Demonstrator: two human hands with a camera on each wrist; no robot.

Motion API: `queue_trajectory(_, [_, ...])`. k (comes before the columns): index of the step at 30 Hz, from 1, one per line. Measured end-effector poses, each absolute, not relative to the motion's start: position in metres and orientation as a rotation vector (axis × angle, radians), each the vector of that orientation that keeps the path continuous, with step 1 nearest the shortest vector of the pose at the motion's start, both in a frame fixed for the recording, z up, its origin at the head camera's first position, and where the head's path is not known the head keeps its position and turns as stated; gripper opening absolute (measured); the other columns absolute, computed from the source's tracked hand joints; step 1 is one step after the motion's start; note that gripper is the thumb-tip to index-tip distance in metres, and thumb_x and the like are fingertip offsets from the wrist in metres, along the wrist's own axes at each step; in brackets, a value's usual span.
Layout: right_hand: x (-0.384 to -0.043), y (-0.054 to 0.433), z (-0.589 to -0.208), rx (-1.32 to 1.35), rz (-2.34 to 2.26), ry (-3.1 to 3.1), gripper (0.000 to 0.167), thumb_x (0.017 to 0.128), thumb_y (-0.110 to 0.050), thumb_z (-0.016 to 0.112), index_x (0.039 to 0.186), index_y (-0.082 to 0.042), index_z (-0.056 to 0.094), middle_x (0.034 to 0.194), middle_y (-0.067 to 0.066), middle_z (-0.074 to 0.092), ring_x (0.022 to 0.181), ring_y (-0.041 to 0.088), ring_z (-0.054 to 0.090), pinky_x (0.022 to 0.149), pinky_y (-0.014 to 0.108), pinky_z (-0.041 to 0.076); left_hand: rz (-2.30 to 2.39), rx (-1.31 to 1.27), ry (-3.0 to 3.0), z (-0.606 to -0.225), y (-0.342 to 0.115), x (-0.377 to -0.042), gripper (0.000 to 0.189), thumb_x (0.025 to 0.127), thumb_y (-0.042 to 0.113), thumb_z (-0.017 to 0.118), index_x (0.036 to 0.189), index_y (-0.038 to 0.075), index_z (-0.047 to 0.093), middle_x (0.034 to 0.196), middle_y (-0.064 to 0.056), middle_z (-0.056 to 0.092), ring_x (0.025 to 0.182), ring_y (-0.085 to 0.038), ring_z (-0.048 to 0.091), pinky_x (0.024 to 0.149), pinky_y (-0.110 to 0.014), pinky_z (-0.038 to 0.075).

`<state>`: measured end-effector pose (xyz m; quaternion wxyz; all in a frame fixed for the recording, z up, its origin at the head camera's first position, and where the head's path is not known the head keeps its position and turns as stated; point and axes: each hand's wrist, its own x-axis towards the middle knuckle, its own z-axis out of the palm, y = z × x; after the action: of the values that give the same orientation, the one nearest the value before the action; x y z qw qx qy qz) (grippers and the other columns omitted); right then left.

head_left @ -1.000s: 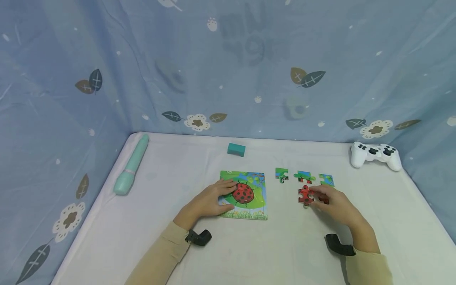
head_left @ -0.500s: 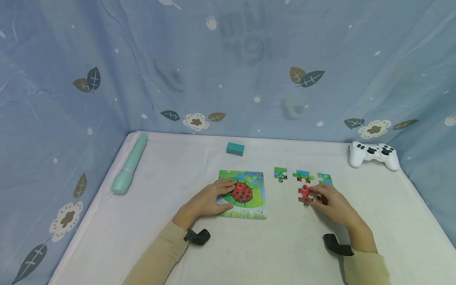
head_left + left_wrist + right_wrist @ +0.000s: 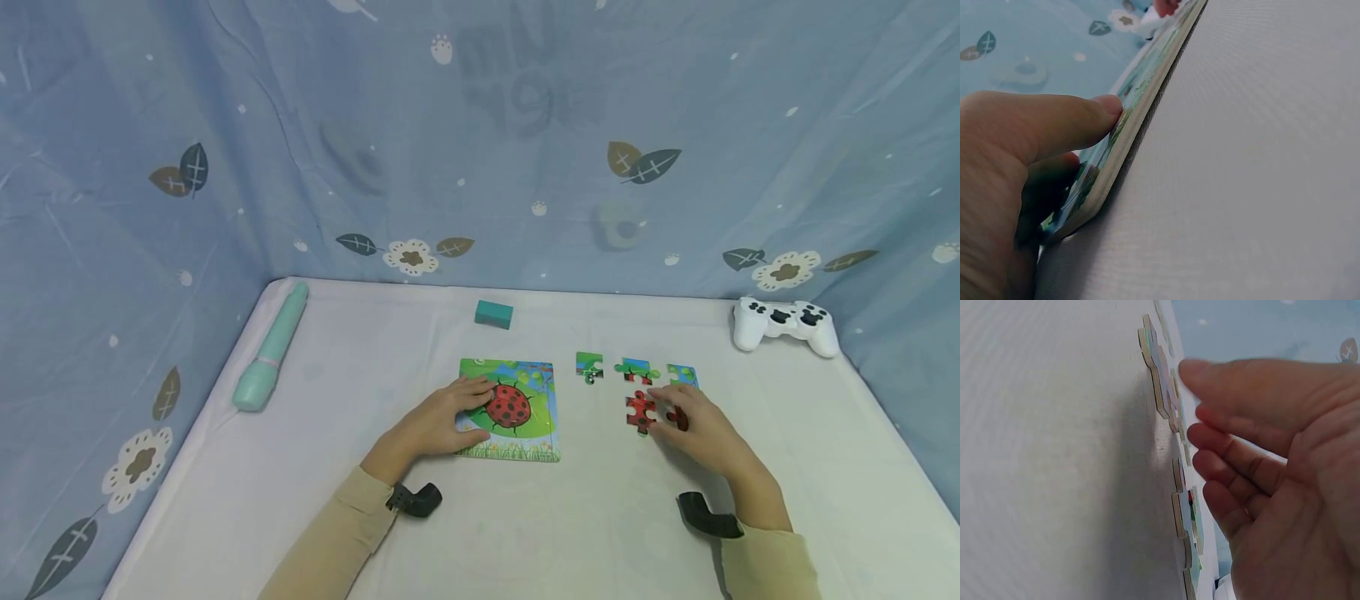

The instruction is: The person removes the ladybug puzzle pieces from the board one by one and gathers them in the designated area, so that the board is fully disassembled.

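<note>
My left hand (image 3: 442,418) rests on the left part of a square ladybug puzzle board (image 3: 542,429), fingers spread on its picture. In the left wrist view the thumb (image 3: 1085,119) lies along the near edge of the board. My right hand (image 3: 705,429) hovers at a red, black-spotted puzzle piece (image 3: 640,412), thumb and index finger close to its right side with nothing between them. In the right wrist view the fingers are loosely bent and stand off the wooden pieces (image 3: 1159,381). Another red piece (image 3: 679,417) is partly hidden under this hand.
Above the right hand lie a green corner piece (image 3: 589,366), a blue-and-red piece (image 3: 637,370) and a blue-green piece (image 3: 683,375). A teal block (image 3: 494,314) sits behind the board. A white game controller (image 3: 785,326) stands back right, a mint-green wand-shaped object (image 3: 272,346) left.
The thumb and index finger of my right hand have come slightly off the red puzzle piece, which lies flat on the table. My left hand stays on the board.
</note>
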<state>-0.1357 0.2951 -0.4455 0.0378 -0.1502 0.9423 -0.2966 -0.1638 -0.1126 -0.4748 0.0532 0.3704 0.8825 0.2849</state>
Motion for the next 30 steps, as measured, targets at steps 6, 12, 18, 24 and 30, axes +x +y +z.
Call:
queue_trajectory(6, [-0.136, 0.289, -0.444, -0.449, -0.977, 2.839, 0.055, 0.086, -0.018, 0.07, 0.132, 0.003, 0.049, 0.131, 0.024, 0.049, 0.121, 0.044, 0.046, 0.096, 0.063, 0.039, 0.88, 1.102, 2.685, -0.476, -0.116, -0.163, 0.064, 0.085, 0.039, 0.066, 0.136, 0.002, 0.051, 0.145, -0.007, 0.045, 0.14, -0.028, 0.034, 0.117, -0.044, 0.026])
queue_trajectory(12, [-0.135, 0.28, -0.441, -0.455, -1.034, 2.823, 0.056, 0.087, -0.019, 0.069, 0.135, -0.001, 0.047, 0.132, 0.021, 0.05, 0.118, 0.041, 0.049, 0.094, 0.061, 0.043, 0.938, 1.049, 2.688, -0.477, -0.115, -0.162, 0.064, 0.084, 0.039, 0.068, 0.137, 0.008, 0.051, 0.145, -0.007, 0.046, 0.139, -0.034, 0.034, 0.113, -0.049, 0.031])
queue_trajectory(18, [-0.135, 0.258, -0.446, -0.575, -1.04, 2.835, 0.053, 0.085, -0.018, 0.071, 0.132, -0.002, 0.051, 0.124, 0.014, 0.057, 0.103, 0.028, 0.056, 0.084, 0.039, 0.052, 0.981, 1.013, 2.676, -0.477, -0.115, -0.163, 0.067, 0.083, 0.041, 0.069, 0.139, 0.009, 0.049, 0.146, -0.006, 0.045, 0.139, -0.032, 0.035, 0.111, -0.049, 0.035])
queue_trajectory(24, [-0.139, 0.216, -0.446, -0.671, -1.078, 2.729, 0.054, 0.085, -0.022, 0.071, 0.133, -0.006, 0.051, 0.132, 0.01, 0.054, 0.115, 0.031, 0.055, 0.093, 0.049, 0.049, 0.961, 0.928, 2.74, -0.476, -0.125, -0.166, 0.07, 0.081, 0.039, 0.071, 0.14, 0.009, 0.048, 0.146, -0.004, 0.045, 0.138, -0.025, 0.037, 0.111, -0.044, 0.036])
queue_trajectory(30, [-0.15, 0.168, -0.44, -0.825, -1.043, 2.645, 0.054, 0.087, -0.023, 0.069, 0.133, -0.002, 0.05, 0.133, 0.012, 0.053, 0.121, 0.033, 0.052, 0.099, 0.051, 0.045, 0.99, 0.932, 2.731, -0.478, -0.131, -0.169, 0.072, 0.081, 0.041, 0.07, 0.14, 0.006, 0.047, 0.147, -0.007, 0.044, 0.138, -0.028, 0.036, 0.112, -0.047, 0.033])
